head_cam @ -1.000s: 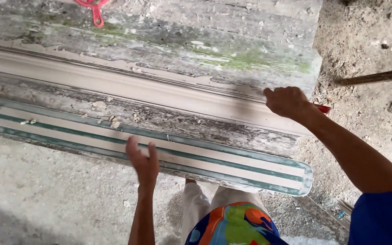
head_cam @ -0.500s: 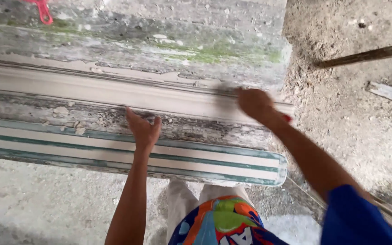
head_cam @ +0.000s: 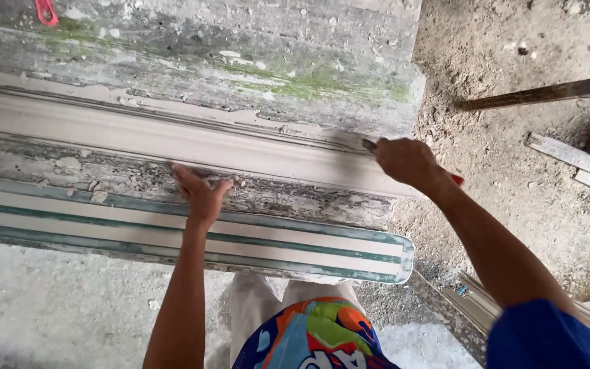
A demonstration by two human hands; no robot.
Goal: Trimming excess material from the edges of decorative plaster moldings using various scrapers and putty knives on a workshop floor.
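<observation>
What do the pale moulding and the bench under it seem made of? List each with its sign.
Pale moulding: likely plaster or cement, matte, smooth, with crumbs flaking alongside.
Bench: seemingly weathered board crusted with dried plaster, rough, with green staining.

Open dirt right of bench; moulding blocks the middle.
Plaster moulding (head_cam: 172, 140) spans bench (head_cam: 240, 55) w/ both hands on it; planks (head_cam: 575, 160) and rod (head_cam: 541, 93) clutter ground.

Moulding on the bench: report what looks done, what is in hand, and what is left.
Done: the pale moulding is cast full length and looks smooth on the left. In hand: the right hand holds a red-handled blade at its right end, while the left hand braces on the bench. Left: crusty residue along the upper edge.
</observation>
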